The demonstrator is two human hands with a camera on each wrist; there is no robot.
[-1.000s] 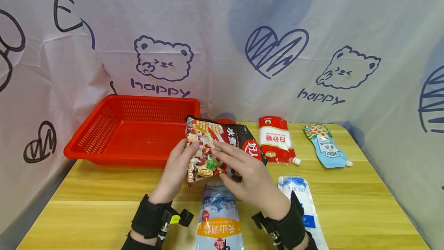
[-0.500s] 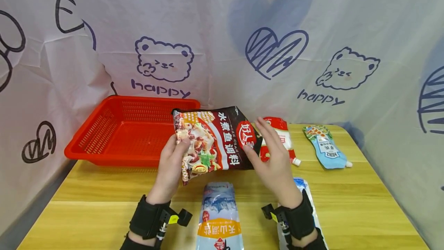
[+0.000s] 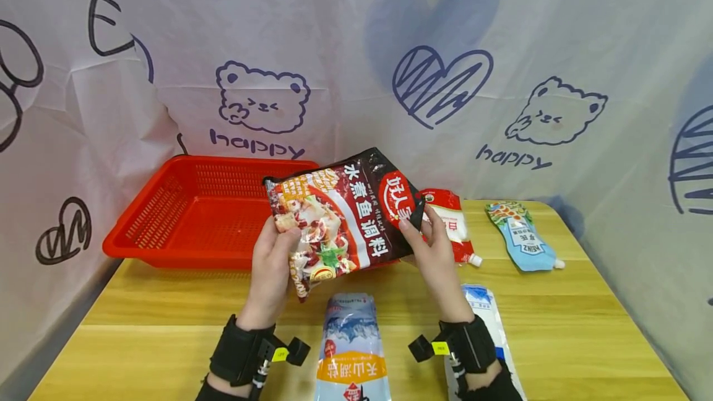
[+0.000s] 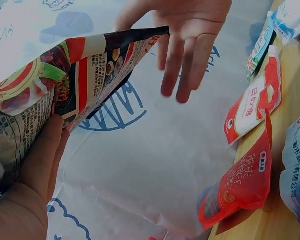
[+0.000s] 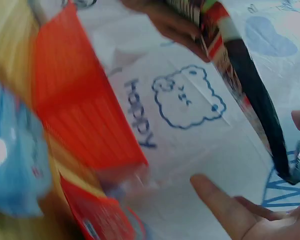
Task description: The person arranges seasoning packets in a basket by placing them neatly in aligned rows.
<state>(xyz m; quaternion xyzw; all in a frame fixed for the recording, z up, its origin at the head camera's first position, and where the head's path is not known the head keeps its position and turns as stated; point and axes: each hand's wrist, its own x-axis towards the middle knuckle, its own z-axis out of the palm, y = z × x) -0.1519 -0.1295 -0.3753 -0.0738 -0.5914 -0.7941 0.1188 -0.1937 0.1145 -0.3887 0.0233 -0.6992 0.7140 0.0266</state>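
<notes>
My left hand grips the left edge of a seasoning packet, thumb on its printed front, fingers behind. The packet is dark red and black, shows a fish dish, and is held up over the table, tilted. My right hand is at its right end. In the right wrist view, the right fingers are straight and spread, with the packet's black edge between them and the thumb. The left wrist view also has the right hand unclenched around the packet's tip. Below lies a blue and orange salt bag.
A red plastic basket stands at the back left. On the right lie a red and white sugar pouch, a light blue Heinz pouch and a white and blue bag. A red pouch stands behind the packet.
The right hand has left the packet's front and come round its right end. The packet has risen and turned, showing its whole front. The left hand has kept its grip.
</notes>
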